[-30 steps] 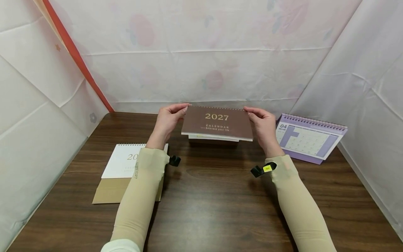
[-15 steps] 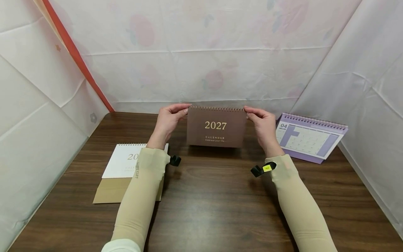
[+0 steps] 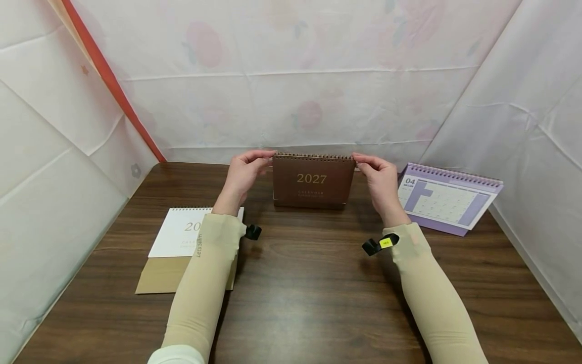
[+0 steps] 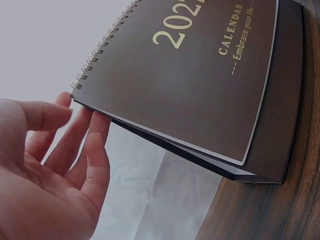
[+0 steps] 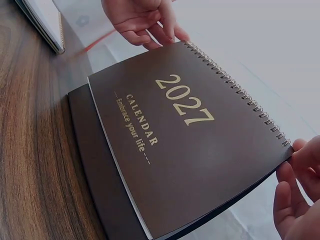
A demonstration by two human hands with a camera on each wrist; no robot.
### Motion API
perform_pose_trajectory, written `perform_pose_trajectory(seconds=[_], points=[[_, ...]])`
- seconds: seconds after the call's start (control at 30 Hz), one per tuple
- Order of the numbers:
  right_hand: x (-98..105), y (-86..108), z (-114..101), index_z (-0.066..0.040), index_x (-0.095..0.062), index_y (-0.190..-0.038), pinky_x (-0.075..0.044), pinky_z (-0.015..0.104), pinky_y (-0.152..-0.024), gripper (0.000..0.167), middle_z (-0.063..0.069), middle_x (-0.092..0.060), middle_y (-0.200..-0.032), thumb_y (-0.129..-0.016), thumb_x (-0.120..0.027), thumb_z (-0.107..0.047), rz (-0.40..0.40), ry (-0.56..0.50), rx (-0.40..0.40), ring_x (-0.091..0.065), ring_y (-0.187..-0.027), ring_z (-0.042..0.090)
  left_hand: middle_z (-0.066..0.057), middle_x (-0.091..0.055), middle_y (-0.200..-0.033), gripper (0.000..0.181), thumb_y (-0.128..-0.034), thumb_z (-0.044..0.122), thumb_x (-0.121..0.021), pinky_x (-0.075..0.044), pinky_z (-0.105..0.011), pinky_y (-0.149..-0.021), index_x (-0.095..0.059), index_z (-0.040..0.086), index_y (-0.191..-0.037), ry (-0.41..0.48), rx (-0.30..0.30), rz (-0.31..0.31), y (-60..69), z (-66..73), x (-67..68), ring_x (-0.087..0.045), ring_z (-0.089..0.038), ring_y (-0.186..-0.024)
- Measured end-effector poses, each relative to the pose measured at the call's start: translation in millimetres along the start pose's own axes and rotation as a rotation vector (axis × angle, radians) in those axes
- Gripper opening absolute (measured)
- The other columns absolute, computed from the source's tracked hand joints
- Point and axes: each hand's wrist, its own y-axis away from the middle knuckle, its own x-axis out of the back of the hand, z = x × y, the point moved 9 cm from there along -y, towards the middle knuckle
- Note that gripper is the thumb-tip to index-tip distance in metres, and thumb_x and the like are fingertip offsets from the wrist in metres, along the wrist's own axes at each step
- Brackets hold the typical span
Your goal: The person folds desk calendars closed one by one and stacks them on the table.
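Item: brown 2027 wire-bound desk calendar, qty 1. Loc.: rear ctr. of desk, between both hands; stands on its base, spine up, front face tilted back.

Finish: plain dk. brown cover w/ soft sheen. Gold lettering, ctr.: "2027" in lg. serif numerals; below, sm. caps "CALENDAR", then "Embrace your life" betw. dashes. Metallic gold-toned wire spine along full top edge. Thin white page edge under cover. Matching darker brown stand projects below cover, lower edge on desk.

L. hand: thumb & fingertips pinch upper L. corner by spine end; other fingers behind, lightly bent. R. hand: same hold, upper R. corner.

Also on desk: white desk calendar, tan base, gold print, front L., part. hidden by L. sleeve; lilac desk calendar, pg. "04", propped at angle, just R. of R. hand.

Backdrop: white cloth w/ faint pink fruit print; red strip at L.
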Motion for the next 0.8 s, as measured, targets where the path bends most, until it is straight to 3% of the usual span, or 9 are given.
perform_pose_trajectory(seconds=[0.17, 0.23, 0.37, 0.57, 0.7, 0.8], points=[[1.5, 1.4, -0.7, 0.004, -0.073, -0.108, -0.048, 0.022, -0.074, 0.016, -0.004, -0.074, -0.100, -0.094, -0.067, -0.001, 0.002, 0.014, 0.011, -0.063, -0.090, 0.010, -0.004, -0.066, -0.120, 0.020, -0.0975, 0.018, -0.066, -0.051, -0.034, -0.086, -0.074, 0.014, -0.116, -0.001, -0.006, -0.015, 1.2, 0.6, -3.1, -0.063, -0.019, -0.108], [1.7, 1.2, -1.3, 0.000, -0.073, -0.107, -0.048, 0.022, -0.073, 0.015, -0.002, -0.073, -0.099, -0.093, -0.070, -0.004, 0.001, 0.017, 0.017, -0.062, -0.088, 0.011, -0.004, -0.066, -0.120, 0.023, -0.0966, 0.021, -0.068, -0.050, -0.037, -0.089, -0.072, 0.013, -0.118, -0.013, -0.014, -0.019, 1.2, 1.9, -4.6, -0.063, -0.019, -0.108], [0.8, 0.2, 0.4, 0.005, -0.067, -0.110, -0.049, 0.023, -0.075, 0.022, -0.002, -0.071, -0.098, -0.091, -0.073, -0.005, -0.002, 0.033, 0.001, -0.063, -0.087, 0.011, -0.006, -0.066, -0.120, 0.031, -0.0949, 0.025, -0.071, -0.048, -0.047, -0.094, -0.067, 0.009, -0.122, -0.034, -0.038, -0.014, -0.6, 3.7, -7.4, -0.063, -0.021, -0.107], [1.9, 2.0, 16.1, 0.002, -0.065, -0.109, -0.049, 0.026, -0.073, 0.030, -0.004, -0.065, -0.092, -0.090, -0.076, -0.019, -0.027, 0.227, -0.129, -0.060, -0.079, 0.009, -0.007, -0.068, -0.111, 0.033, -0.0933, 0.031, -0.072, -0.049, -0.046, -0.093, -0.070, 0.007, -0.116, -0.096, -0.036, 0.002, -1.8, -2.6, -4.6, -0.065, -0.020, -0.101], [2.7, 3.6, 22.0, 0.001, -0.070, -0.116, -0.049, 0.025, -0.074, 0.037, 0.003, -0.067, -0.103, -0.092, -0.074, -0.026, -0.082, 0.334, -0.178, -0.062, -0.083, 0.014, -0.006, -0.068, -0.112, 0.033, -0.0907, 0.033, -0.075, -0.050, -0.044, -0.091, -0.073, 0.009, -0.113, -0.147, -0.029, 0.000, -2.1, -8.3, 1.6, -0.065, -0.021, -0.101], [4.2, 4.1, 24.3, 0.001, -0.070, -0.121, -0.049, 0.024, -0.079, 0.038, 0.010, -0.066, -0.120, -0.093, -0.073, -0.024, -0.122, 0.379, -0.181, -0.062, -0.097, 0.018, -0.003, -0.067, -0.118, 0.036, -0.0876, 0.035, -0.078, -0.050, -0.043, -0.090, -0.074, 0.012, -0.114, -0.232, -0.029, -0.023, -2.7, -12.6, 1.9, -0.062, -0.020, -0.104]])
